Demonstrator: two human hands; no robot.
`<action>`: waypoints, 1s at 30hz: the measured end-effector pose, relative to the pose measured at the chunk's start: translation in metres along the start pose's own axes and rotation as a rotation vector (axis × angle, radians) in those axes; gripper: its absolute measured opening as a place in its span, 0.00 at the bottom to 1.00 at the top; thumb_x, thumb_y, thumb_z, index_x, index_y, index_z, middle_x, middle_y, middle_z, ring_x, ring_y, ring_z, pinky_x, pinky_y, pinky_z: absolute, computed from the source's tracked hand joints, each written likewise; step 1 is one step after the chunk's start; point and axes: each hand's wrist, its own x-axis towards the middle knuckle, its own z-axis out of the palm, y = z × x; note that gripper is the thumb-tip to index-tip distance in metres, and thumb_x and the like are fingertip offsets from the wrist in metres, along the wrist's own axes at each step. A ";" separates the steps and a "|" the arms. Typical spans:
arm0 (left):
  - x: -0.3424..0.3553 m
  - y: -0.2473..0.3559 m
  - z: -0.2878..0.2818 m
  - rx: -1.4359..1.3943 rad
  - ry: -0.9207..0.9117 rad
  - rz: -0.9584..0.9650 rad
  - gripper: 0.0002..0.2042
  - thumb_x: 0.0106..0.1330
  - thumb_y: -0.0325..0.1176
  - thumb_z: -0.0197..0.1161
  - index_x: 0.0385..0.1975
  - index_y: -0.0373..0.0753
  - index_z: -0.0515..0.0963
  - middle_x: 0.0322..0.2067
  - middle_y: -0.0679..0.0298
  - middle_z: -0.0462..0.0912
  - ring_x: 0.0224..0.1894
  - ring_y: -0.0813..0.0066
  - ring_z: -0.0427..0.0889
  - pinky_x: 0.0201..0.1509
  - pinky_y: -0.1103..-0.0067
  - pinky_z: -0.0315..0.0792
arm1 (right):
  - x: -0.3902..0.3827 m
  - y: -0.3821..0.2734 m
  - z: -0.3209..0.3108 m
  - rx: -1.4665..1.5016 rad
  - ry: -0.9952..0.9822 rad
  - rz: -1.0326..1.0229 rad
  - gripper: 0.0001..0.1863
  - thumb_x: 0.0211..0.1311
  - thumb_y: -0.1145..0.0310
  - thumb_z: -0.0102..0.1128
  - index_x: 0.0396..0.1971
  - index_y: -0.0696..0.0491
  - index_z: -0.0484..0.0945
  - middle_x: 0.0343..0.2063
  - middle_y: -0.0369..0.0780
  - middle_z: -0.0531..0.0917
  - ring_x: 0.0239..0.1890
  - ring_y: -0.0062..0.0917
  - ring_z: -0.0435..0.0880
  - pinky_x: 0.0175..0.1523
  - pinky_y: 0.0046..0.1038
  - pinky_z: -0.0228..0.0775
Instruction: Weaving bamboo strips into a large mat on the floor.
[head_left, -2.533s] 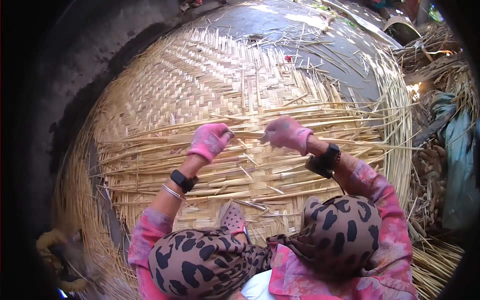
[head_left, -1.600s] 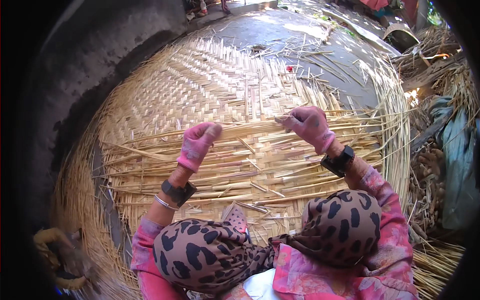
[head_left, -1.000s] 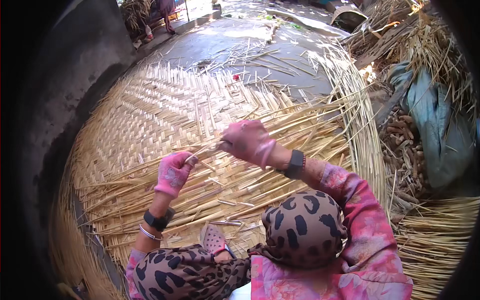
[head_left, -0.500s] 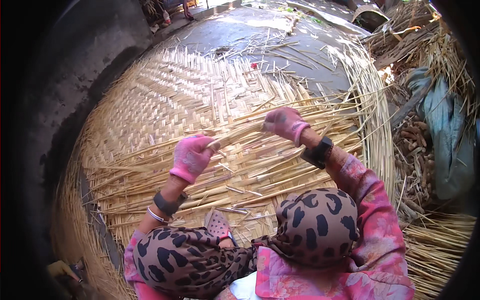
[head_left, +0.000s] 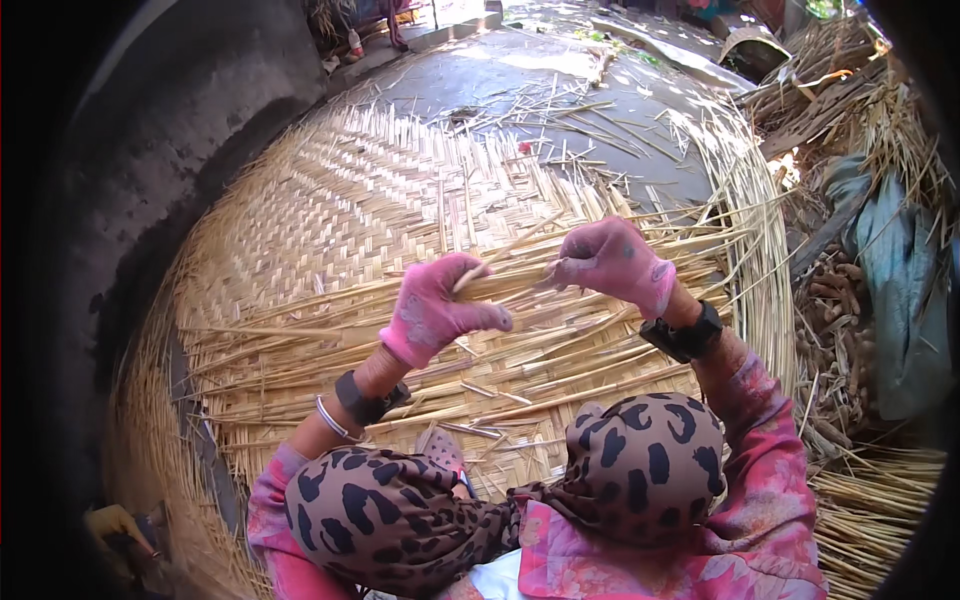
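A large mat [head_left: 330, 205] of flat straw-coloured reed strips, woven in a zigzag pattern, lies on the ground before me. Loose reed strips [head_left: 330, 325] run crosswise over its nearer part. My left hand [head_left: 435, 308], in a pink glove, hovers above them with thumb and fingers spread in a C; a pale strip end shows by its index finger. To its right, my right hand [head_left: 612, 265], gloved alike, has its fingers pinched at the bundle of strips above the mat. Exactly how many strips it grips is hidden by the fingers.
A grey wall [head_left: 190, 130] bounds the left side. Cut reed scraps [head_left: 590, 110] litter the ground beyond the mat. On the right are a blue-grey plastic sheet [head_left: 890, 290], a heap of dry stalks [head_left: 830, 105] and a reed bundle [head_left: 880, 510]. My knees are close to the mat.
My left hand has moved right and its thumb and fingers have spread from a closed grip. My right hand has shifted slightly right and nearer to me, and the two hands are closer together.
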 end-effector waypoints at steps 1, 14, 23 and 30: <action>0.001 0.006 0.008 0.039 0.015 0.027 0.13 0.45 0.30 0.74 0.29 0.35 0.79 0.23 0.69 0.79 0.26 0.86 0.75 0.28 0.83 0.71 | -0.001 0.002 -0.001 -0.135 0.039 0.001 0.10 0.51 0.65 0.67 0.23 0.58 0.81 0.18 0.35 0.82 0.18 0.13 0.75 0.24 0.20 0.67; 0.002 -0.008 0.010 -0.087 0.023 -0.071 0.09 0.62 0.33 0.61 0.37 0.35 0.81 0.24 0.72 0.79 0.25 0.90 0.72 0.27 0.89 0.66 | -0.018 -0.003 -0.017 0.314 -0.222 0.225 0.15 0.63 0.63 0.53 0.41 0.60 0.76 0.26 0.35 0.80 0.27 0.15 0.77 0.32 0.17 0.69; -0.001 -0.022 0.007 0.407 0.234 0.223 0.10 0.62 0.40 0.60 0.32 0.39 0.79 0.18 0.66 0.77 0.18 0.82 0.72 0.23 0.82 0.67 | -0.009 0.001 -0.019 0.321 -0.110 0.181 0.15 0.62 0.66 0.54 0.42 0.61 0.77 0.37 0.40 0.81 0.35 0.21 0.80 0.41 0.21 0.74; -0.006 -0.039 0.010 0.547 0.246 -0.015 0.05 0.58 0.36 0.62 0.29 0.46 0.76 0.16 0.60 0.75 0.20 0.60 0.76 0.22 0.72 0.67 | -0.019 0.007 -0.110 0.508 0.636 -0.296 0.10 0.63 0.69 0.51 0.41 0.57 0.76 0.40 0.41 0.80 0.40 0.25 0.79 0.48 0.28 0.72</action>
